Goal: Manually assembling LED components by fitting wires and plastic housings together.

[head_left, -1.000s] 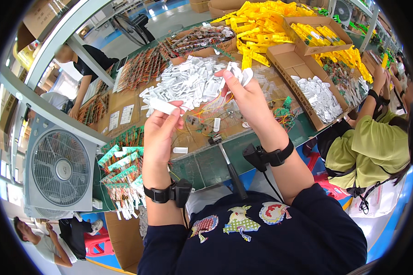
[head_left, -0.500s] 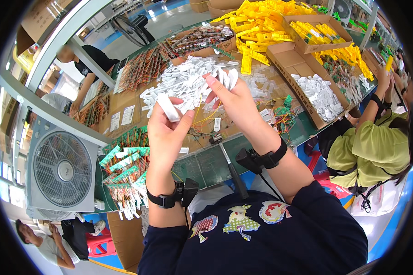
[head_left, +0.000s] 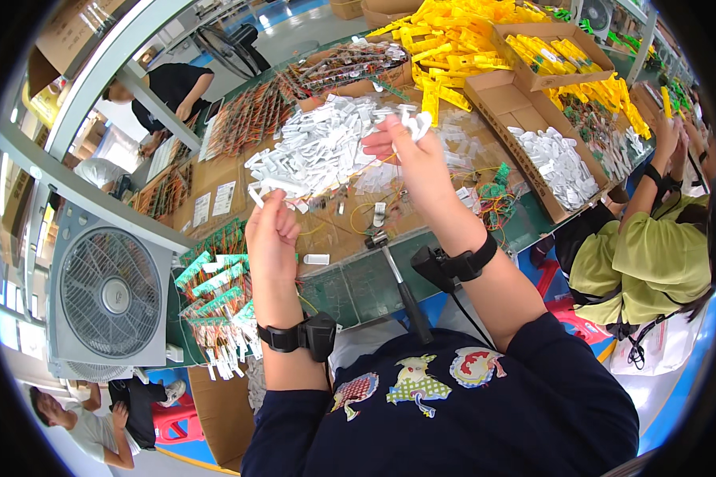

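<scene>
My left hand point(head_left: 272, 232) is closed in a pinch, its fingers curled in. A small white plastic piece point(head_left: 256, 196) sticks out beyond its fingertips, at the near left edge of a heap of similar white pieces point(head_left: 322, 143). To the right, my right hand point(head_left: 414, 155) holds several white plastic pieces point(head_left: 418, 124) at the thumb and fingers, above the heap's right side. Thin yellow wires point(head_left: 361, 216) lie on the cardboard between my hands. Nearer me are two loose white pieces, one at the green table edge point(head_left: 317, 259) and one by the metal stand point(head_left: 379, 211).
A cardboard tray point(head_left: 497, 131) with white pieces stands at the right, with yellow plastic parts point(head_left: 453, 48) behind it. Green boards with wires point(head_left: 215, 286) lie at the left near a grey fan point(head_left: 110, 294). Co-workers sit on both sides.
My left hand has moved down and left, its fingers curling tighter and its white piece now turned. My right hand has shifted slightly right with its pieces. The co-worker at far left has raised an arm.
</scene>
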Motion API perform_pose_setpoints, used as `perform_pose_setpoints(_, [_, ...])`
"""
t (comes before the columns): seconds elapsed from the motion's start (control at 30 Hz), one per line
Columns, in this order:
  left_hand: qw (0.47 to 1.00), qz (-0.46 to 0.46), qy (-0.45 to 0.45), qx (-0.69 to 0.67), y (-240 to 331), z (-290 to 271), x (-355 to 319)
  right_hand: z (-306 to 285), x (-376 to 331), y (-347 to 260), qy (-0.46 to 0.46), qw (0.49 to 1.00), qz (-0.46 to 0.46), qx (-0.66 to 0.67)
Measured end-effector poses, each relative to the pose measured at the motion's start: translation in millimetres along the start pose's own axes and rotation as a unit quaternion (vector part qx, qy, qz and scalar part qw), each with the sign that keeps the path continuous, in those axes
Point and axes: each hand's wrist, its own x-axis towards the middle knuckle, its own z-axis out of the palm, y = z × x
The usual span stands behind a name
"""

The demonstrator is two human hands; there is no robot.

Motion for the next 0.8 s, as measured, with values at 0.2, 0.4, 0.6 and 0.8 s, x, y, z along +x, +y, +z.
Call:
perform_pose_setpoints(0.2, [0.989, -0.076, -0.001, -0.124, -22.2, -34.1, 12.0, 5.9, -3.4, -12.4, -0.005, 0.991, 0.068, 0.113])
perform_pose_setpoints(0.4, [0.986, -0.12, -0.041, -0.112, -32.3, -24.8, 0.7, 13.4, 2.5, -16.7, -0.102, 0.973, 0.087, 0.187])
perform_pose_setpoints(0.6, [0.992, 0.013, -0.114, 0.047, -23.8, -10.9, -16.4, 16.4, 4.0, 2.9, -0.13, 0.982, 0.127, 0.053])
perform_pose_setpoints(0.8, [0.987, 0.091, -0.12, 0.052, -23.2, -7.8, -21.6, 25.8, -1.5, 3.5, -0.181, 0.971, 0.136, 0.071])
